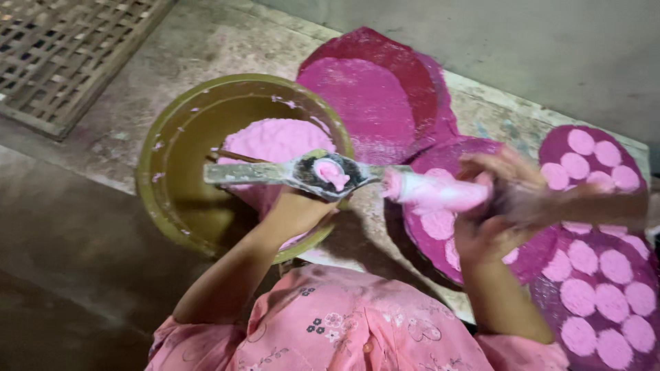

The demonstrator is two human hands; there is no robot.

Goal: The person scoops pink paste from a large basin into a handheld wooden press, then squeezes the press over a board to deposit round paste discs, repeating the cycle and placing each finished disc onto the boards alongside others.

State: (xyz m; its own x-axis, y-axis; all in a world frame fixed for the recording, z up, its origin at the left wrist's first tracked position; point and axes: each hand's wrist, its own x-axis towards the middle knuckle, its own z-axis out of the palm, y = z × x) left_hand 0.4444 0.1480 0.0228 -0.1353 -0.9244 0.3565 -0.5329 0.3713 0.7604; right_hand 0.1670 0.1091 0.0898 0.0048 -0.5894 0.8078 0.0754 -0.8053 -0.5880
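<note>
A: Right at the near rim of the olive-green basin (155, 180), the left hand (294, 214) comes up from below, wrist bent, its grip wrapped from underneath around a flat metal press (302, 172). The press lies level across the basin's right rim, one arm reaching left over the bowl.

B: And in its round middle?

A: A small lump of pink dough (332, 173), sitting on top. Behind it, inside the basin, a big mound of the same pink dough (275, 142), heaped against the far right wall; the left part of the bowl is bare, only smears there.

B: Room to move?

A: Tight on the right. Round magenta trays (375, 96) overlap just behind the basin, and more of them (601, 288) crowd the stone surface (227, 41) to the right, dotted with pale pink discs (583, 257). Left of the basin, a dark open floor (62, 240), and a woven lattice mat (62, 48) at the far left corner.

B: The right hand?

A: The right hand (512, 206) is blurred, forearm rising from the lower right, held over the nearest tray. Its grip is curled around a pink-coated cylinder (436, 192) whose tip points left, just beside the press's end. Whether the two touch, I cannot tell.
</note>
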